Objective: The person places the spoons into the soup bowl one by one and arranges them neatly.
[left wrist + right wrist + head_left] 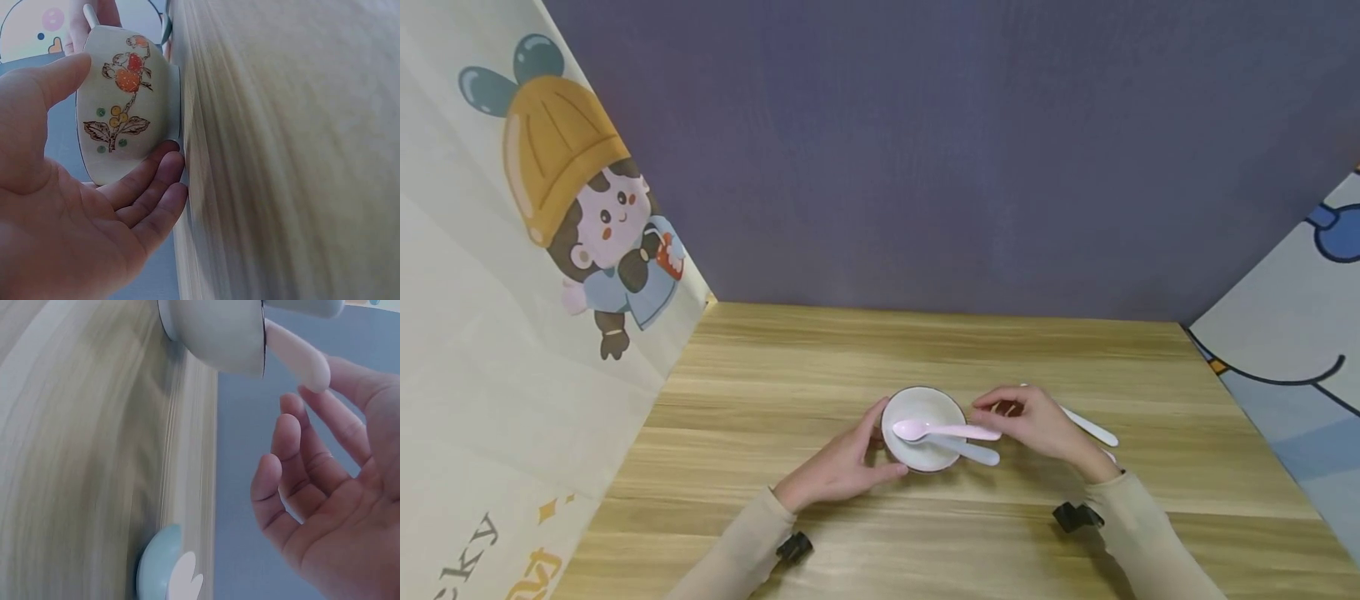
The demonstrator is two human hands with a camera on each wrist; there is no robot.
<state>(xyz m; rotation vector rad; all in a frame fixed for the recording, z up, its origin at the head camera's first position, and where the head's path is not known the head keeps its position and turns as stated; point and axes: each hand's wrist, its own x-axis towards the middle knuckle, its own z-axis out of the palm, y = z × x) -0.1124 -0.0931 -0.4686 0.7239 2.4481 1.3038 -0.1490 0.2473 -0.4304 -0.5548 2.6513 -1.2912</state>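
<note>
We see a small bowl [922,429] at the middle of the bench [775,400], the left hand [842,467] cupping its painted side with relaxed, spread fingers [147,181], apparently to steady it. A pink spoon [943,431] and a white spoon [970,451] rest across the bowl's rim. Beside the bowl, the right hand [1037,421] meets the pink handle; we cannot tell whether its fingers [294,456] pinch it. Another spoon [1090,427] lies partly hidden behind that hand.

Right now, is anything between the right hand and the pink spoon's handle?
Nothing visible. The right hand is at the end of the pink spoon, whose handle sticks out over the bowl rim towards the fingers. A white spoon lies beside it in the bowl, not in between.
</note>
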